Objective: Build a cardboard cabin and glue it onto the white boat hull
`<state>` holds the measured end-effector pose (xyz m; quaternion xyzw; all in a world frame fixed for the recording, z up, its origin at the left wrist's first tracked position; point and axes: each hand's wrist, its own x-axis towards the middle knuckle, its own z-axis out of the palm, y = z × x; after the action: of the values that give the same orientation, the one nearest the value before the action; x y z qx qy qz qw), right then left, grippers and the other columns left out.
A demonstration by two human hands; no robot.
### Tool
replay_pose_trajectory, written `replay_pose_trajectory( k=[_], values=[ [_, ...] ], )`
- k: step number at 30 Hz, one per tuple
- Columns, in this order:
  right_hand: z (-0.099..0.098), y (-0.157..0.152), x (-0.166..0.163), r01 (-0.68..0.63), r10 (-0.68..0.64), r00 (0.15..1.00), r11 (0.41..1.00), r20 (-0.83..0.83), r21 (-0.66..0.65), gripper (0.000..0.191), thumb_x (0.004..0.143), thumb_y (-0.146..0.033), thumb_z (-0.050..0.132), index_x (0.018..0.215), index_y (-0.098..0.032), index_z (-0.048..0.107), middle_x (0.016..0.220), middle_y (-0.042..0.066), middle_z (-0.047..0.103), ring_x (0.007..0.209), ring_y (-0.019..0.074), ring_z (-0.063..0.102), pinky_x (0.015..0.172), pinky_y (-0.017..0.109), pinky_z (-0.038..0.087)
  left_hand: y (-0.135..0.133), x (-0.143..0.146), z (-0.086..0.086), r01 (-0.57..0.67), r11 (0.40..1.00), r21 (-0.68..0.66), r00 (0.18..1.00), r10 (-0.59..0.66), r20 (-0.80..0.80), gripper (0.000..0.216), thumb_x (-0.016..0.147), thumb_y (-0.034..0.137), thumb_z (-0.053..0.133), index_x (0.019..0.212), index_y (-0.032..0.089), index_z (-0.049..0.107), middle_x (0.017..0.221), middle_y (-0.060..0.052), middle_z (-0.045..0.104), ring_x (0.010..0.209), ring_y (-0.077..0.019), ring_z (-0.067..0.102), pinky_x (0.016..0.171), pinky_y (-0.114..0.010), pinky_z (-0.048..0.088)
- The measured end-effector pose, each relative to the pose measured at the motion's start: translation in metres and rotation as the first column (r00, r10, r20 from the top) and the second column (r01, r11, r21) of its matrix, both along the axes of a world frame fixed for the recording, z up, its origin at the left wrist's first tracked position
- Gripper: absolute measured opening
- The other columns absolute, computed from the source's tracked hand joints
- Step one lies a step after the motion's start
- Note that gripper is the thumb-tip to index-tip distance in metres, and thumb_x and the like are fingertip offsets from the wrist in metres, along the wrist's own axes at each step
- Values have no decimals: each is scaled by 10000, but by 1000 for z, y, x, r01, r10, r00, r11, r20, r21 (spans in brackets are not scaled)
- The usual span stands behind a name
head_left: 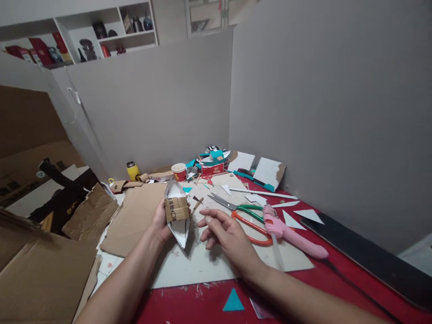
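My left hand (160,221) holds a small cardboard boat (178,228) from its left side. The boat has pointed ends, a white inside and a brown printed cardboard piece (177,209) bridging its middle. To its right, my right hand (224,234) hovers with fingers apart and slightly curled, holding nothing. Just beyond that hand lie large scissors (248,209) with one green and one orange handle, blades spread. A pink glue gun (293,234) with a clear glue stick rests at the right, close to the scissors' handles.
A white board (195,272) covers part of the red table (189,306). Cardboard sheets (135,220) lie left, beside a large box (30,270). At the back stand a yellow bottle (132,171), a paper cup (179,172) and a teal-red model boat (214,164). White scraps (308,215) lie right.
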<state>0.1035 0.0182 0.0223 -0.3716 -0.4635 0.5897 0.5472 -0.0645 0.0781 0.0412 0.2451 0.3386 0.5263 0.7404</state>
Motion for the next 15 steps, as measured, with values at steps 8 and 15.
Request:
replay_pose_trajectory(
  k=[8, 15],
  values=[
    [-7, -4, -10, -289, 338, 919, 928, 205, -237, 296, 816, -442, 589, 786, -150, 547, 673, 13, 641, 398, 83, 570, 297, 154, 393, 2, 8, -6, -78, 997, 3, 997, 78, 3, 413, 926, 343, 344, 864, 87, 662, 675, -106, 703, 577, -203, 665, 602, -338, 562],
    [-14, -2, -17, -323, 359, 932, 890, 57, -323, 146, 766, -255, 617, 739, -131, 545, 654, 17, 675, 405, 83, 593, 305, 142, 426, -2, 17, -4, -101, 995, 7, 995, 101, 6, 429, 942, 370, 351, 874, 86, 665, 696, -106, 712, 577, -215, 669, 604, -352, 563]
  ],
)
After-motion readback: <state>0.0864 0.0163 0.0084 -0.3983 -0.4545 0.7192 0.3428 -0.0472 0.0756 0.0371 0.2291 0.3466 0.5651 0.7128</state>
